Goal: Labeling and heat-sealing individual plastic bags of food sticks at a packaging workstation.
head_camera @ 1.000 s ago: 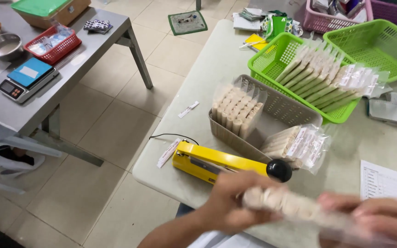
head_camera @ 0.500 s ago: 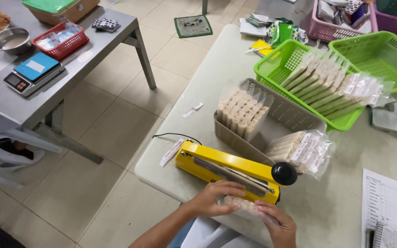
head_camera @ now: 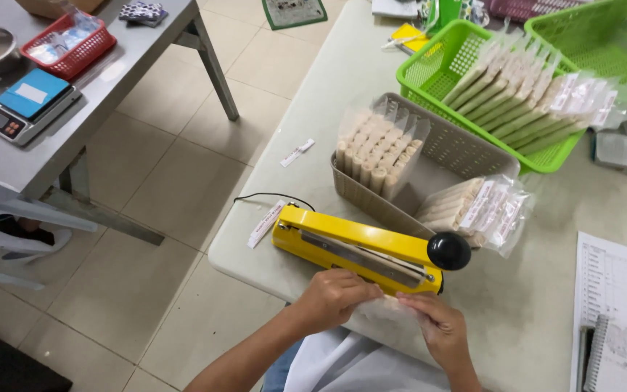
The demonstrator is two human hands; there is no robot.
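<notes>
Both hands sit at the near edge of the pale, matte table (head_camera: 342, 109), pinching 1 clear plastic packet (head_camera: 390, 308) between them. The left hand (head_camera: 337, 296) curls shut over the packet's left end; the right hand (head_camera: 437, 327) closes thumb and fingers on its right end. The packet lies just in front of the yellow heat sealer (head_camera: 357, 249), touching or nearly touching its front bar; I cannot tell which. It is thin, glossy and crinkled, and what it contains is hard to make out behind the fingers.

The sealer is a long, boxy metal body with a grey strip along its arm and a round black knob (head_camera: 449, 251) at the right end. Behind it stands a beige slotted basket (head_camera: 459, 149) holding upright bags of pale, stick-shaped rolls (head_camera: 377, 149). More labelled bags lie in a bright green mesh basket (head_camera: 429, 69). A printed sheet (head_camera: 615, 279) is cut off at the right edge.
</notes>
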